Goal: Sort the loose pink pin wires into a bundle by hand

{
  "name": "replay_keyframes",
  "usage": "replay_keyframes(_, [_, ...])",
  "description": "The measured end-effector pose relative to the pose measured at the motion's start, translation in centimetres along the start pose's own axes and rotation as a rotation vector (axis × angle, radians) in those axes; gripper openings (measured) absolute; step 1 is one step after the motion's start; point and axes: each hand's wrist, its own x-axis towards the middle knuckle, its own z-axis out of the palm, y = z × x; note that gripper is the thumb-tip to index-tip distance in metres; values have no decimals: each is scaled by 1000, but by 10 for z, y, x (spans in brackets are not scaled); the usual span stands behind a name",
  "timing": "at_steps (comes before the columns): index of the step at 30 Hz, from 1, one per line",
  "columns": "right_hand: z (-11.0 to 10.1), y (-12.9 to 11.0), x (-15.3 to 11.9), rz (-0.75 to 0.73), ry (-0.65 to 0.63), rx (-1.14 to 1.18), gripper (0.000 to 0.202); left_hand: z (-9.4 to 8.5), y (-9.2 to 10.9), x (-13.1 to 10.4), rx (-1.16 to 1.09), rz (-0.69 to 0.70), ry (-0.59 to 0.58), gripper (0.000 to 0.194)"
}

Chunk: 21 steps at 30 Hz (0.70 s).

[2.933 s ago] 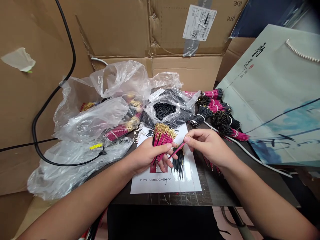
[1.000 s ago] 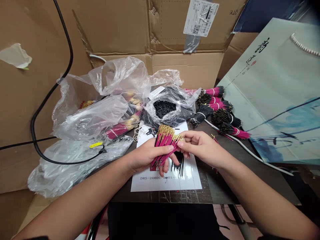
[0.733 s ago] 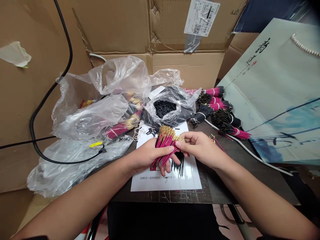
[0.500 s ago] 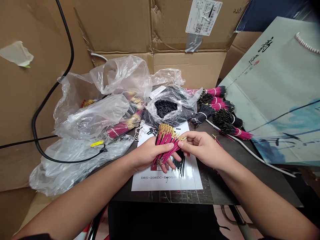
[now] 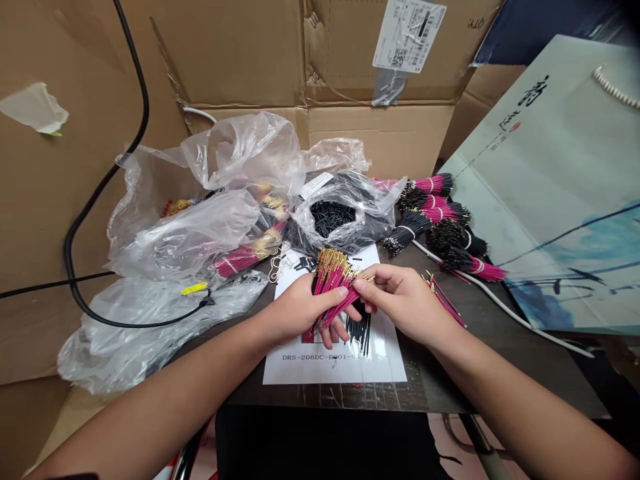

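My left hand (image 5: 295, 303) is closed around a bundle of pink wires (image 5: 333, 280) with gold metal terminals at their upper ends, the thumb lying across them. At the bundle's right side, my right hand (image 5: 400, 297) pinches a wire or two near the gold tips; the exact number is hidden by the fingers. Beneath both hands lies a white printed sheet (image 5: 295, 373), with black wires (image 5: 359, 333) on it, partly covered by the hands. Several loose pink wires (image 5: 445, 300) lie on the table just beyond my right wrist.
An open plastic bag of short black sleeves (image 5: 333, 217) stands behind the hands. Tied wire bundles (image 5: 440, 210) are piled at right, beside a leaning paper bag (image 5: 570, 200). Clear plastic bags (image 5: 195, 227) and a black cable (image 5: 70, 253) occupy the left. Cardboard (image 5: 370, 133) walls the back.
My right hand shifts very slightly and its fingers stay at the gold tips. More of the loose pink wires beyond my right wrist now shows. The left hand keeps its hold.
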Motion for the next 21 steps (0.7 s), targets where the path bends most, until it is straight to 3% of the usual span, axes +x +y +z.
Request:
replay_keyframes(8, [2, -3, -2, -36, 6, 32, 22, 3, 1, -1, -9, 32, 115, 29])
replay_keyframes(21, [4, -2, -3, -88, 38, -73, 21, 2, 0, 0, 21, 9, 104, 40])
